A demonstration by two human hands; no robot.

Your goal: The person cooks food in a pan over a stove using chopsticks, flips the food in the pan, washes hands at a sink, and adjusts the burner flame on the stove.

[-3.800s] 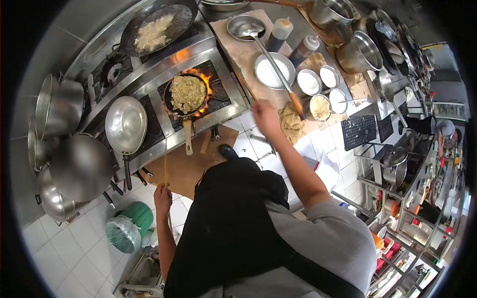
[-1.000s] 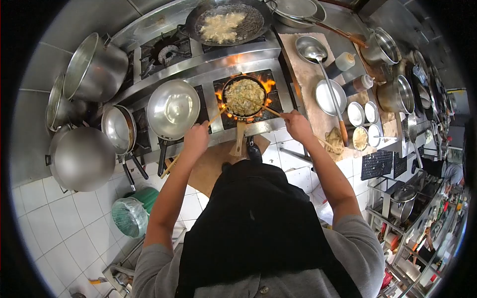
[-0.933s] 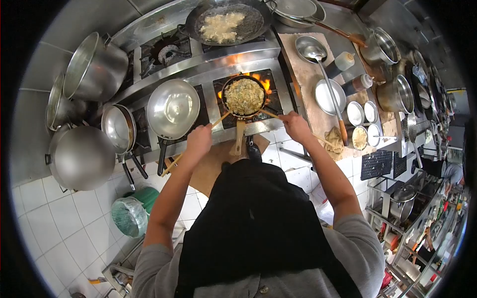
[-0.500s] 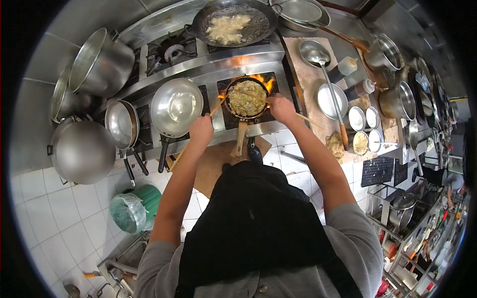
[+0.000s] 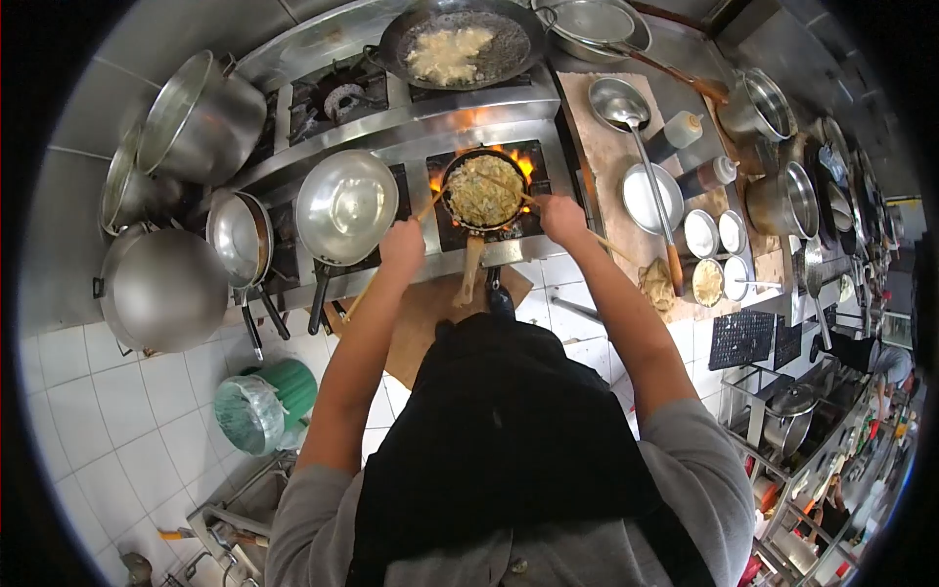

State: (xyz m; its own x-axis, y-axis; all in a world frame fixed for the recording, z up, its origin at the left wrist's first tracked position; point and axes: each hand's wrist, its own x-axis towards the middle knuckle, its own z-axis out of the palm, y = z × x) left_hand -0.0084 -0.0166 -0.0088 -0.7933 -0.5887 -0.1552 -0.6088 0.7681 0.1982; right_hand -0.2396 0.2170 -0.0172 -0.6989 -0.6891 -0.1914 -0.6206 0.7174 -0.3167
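A small dark frying pan [image 5: 484,152] sits over burner flames, its pale wooden handle [image 5: 471,272] pointing toward me. Chopped, egg-like yellowish food [image 5: 483,194] fills it. My left hand [image 5: 402,247] is closed around a long wooden chopstick [image 5: 428,206] that slants to the pan's left side. From the right, my right hand [image 5: 562,218] grips another wooden chopstick [image 5: 613,246], whose front part reaches over the food. Both hands stay outside the rim, near the stove's front edge. The exact tips are hard to make out against the food.
Behind the pan, a wok [image 5: 391,49] holds a pale battered piece in bubbling oil. A steel pan [image 5: 347,207] stands to the left. On the right counter are a ladle [image 5: 653,181], squeeze bottles [image 5: 709,174] and small bowls [image 5: 701,234]. Flames [image 5: 526,164] rise around the pan.
My left hand has moved slightly up and toward the pan, and my right hand slightly right. Both keep their chopsticks. The food surface has shifted a little.
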